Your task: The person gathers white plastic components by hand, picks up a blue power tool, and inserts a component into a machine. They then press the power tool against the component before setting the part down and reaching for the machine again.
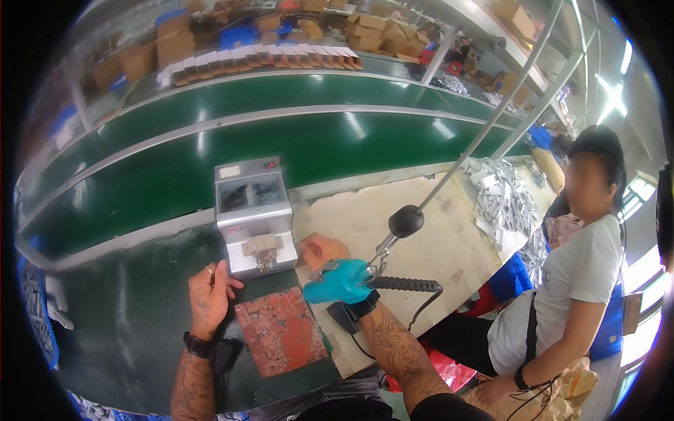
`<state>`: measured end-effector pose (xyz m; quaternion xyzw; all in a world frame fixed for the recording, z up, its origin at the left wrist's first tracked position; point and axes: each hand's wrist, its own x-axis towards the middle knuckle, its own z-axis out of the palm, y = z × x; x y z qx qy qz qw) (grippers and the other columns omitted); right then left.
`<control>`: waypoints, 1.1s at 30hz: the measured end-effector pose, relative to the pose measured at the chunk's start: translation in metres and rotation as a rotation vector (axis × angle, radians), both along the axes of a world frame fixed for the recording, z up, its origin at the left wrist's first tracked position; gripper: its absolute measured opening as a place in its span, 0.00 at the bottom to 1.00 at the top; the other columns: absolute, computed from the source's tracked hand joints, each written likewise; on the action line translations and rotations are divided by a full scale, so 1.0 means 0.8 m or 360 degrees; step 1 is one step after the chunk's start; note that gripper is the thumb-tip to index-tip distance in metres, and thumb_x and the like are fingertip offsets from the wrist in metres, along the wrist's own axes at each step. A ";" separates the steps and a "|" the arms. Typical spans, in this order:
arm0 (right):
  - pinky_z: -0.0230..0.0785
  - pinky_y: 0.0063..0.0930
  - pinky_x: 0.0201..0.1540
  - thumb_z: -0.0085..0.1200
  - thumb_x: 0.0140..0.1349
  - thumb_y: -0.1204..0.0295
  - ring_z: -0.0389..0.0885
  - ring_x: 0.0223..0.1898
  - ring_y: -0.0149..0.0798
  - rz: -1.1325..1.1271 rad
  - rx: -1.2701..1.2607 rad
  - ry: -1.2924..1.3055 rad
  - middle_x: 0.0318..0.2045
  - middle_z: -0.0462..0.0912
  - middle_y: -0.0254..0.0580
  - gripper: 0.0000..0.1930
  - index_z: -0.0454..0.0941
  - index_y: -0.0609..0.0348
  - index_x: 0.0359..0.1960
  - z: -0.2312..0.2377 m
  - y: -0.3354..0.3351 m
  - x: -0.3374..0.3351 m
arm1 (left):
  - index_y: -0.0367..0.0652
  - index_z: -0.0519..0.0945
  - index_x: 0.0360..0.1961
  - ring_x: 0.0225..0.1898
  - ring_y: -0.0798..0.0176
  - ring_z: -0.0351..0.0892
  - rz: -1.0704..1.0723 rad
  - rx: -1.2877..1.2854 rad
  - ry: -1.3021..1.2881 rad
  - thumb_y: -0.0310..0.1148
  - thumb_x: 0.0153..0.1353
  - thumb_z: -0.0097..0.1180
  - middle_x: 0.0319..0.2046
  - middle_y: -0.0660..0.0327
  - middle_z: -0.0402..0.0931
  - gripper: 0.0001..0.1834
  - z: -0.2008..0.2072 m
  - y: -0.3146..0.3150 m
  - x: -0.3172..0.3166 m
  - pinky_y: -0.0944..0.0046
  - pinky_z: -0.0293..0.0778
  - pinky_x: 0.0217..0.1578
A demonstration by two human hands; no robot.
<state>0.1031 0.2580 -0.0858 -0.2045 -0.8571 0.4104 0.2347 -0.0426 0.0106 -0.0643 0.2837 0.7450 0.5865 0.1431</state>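
A silver screw feeder with an open tray of small screws stands at the table's middle. Just left of its front, my left hand is loosely bent, fingers apart, with nothing visible in it. On the feeder's right side, the fingers of my right hand are curled in; what they hold, if anything, is hidden. A teal electric screwdriver hangs from a cable over my right wrist and covers part of that hand. Between my forearms lies a worn red mat, with small bits scattered on it.
A green conveyor belt runs behind the table, with a row of small boxes beyond. At right lies a heap of pale metal parts near a seated person. Blue bins stand at far left.
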 end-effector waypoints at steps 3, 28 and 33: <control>0.74 0.37 0.32 0.61 0.69 0.61 0.85 0.26 0.41 0.0013 -0.0008 0.0001 0.24 0.86 0.41 0.11 0.86 0.55 0.41 0.009 -0.003 -0.001 | 0.38 0.73 0.26 0.17 0.73 0.75 0.0002 0.0048 0.0015 0.39 0.81 0.47 0.22 0.56 0.85 0.24 -0.004 0.000 -0.001 0.70 0.68 0.21; 0.76 0.39 0.33 0.61 0.68 0.62 0.86 0.28 0.45 -0.0078 0.0130 -0.0054 0.25 0.87 0.45 0.11 0.86 0.56 0.40 -0.059 0.027 -0.007 | 0.40 0.70 0.25 0.19 0.73 0.76 -0.0003 0.0080 -0.0012 0.38 0.81 0.48 0.22 0.56 0.84 0.23 -0.005 0.001 0.000 0.71 0.69 0.22; 0.77 0.38 0.34 0.60 0.68 0.62 0.87 0.28 0.45 -0.0002 0.0200 -0.0104 0.26 0.88 0.45 0.11 0.85 0.57 0.41 -0.014 0.009 -0.005 | 0.42 0.69 0.24 0.19 0.73 0.76 -0.0002 0.0075 0.0042 0.38 0.81 0.48 0.22 0.57 0.84 0.23 -0.007 -0.001 -0.002 0.71 0.68 0.22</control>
